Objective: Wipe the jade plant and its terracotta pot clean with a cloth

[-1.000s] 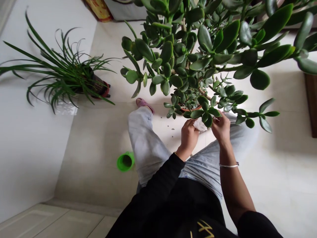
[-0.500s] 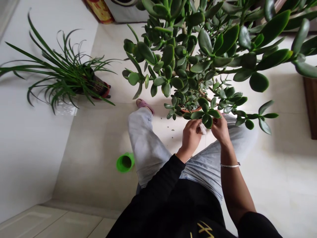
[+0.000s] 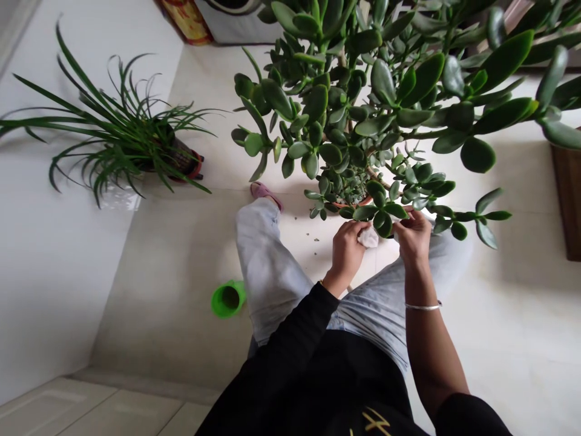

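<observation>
A large jade plant (image 3: 363,103) with thick oval leaves fills the upper middle and right, growing from a terracotta pot (image 3: 351,203) on the floor. My left hand (image 3: 347,251) is closed around a small white cloth (image 3: 368,237) pressed against a low cluster of leaves (image 3: 379,215). My right hand (image 3: 413,236) pinches the same leafy twig from the right, fingers curled on it. A thin silver bangle (image 3: 423,307) circles my right wrist. Part of the cloth is hidden by my fingers and the leaves.
A spiky long-leaved plant (image 3: 113,139) in a dark pot stands at the left by the white wall. A green cup (image 3: 228,298) lies on the pale tiled floor near my left leg (image 3: 267,260). Brown wooden furniture (image 3: 567,200) shows at the right edge.
The view has drifted slightly. My left hand has shifted the cloth along the low leaves, and my right hand has moved a little right on the twig.
</observation>
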### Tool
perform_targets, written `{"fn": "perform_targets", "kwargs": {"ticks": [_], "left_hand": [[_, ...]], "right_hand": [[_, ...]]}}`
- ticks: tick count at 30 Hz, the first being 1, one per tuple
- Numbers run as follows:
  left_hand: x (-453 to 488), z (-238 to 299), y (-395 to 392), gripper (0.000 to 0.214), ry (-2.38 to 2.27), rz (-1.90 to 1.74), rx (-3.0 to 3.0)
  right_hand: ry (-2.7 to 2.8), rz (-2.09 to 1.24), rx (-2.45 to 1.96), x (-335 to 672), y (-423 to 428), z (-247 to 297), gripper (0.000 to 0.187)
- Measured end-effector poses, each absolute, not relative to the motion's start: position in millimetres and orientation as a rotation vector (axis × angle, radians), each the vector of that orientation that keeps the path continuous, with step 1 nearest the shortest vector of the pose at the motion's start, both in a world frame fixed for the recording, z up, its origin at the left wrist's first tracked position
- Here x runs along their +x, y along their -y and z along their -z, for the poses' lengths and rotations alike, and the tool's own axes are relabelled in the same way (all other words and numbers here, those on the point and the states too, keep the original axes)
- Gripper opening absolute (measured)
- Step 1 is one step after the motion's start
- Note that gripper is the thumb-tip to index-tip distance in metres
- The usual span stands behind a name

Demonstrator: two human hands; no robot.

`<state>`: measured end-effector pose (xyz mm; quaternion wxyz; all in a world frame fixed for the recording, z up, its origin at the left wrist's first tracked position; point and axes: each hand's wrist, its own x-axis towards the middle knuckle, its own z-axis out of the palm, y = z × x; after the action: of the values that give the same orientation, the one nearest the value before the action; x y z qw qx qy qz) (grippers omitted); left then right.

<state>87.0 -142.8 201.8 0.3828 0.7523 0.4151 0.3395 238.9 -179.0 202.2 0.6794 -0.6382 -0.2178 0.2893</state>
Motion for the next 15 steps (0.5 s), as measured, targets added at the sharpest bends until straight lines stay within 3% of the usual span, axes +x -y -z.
{"fn": "perform_targets", "kwargs": {"ticks": [15], "left_hand": [[83.3, -198.8, 146.2, 0.044, -1.038, -0.896, 1.783]], "right_hand": [[0.454, -0.368, -1.566, 234.8, 185.0, -198.1, 0.033]]}}
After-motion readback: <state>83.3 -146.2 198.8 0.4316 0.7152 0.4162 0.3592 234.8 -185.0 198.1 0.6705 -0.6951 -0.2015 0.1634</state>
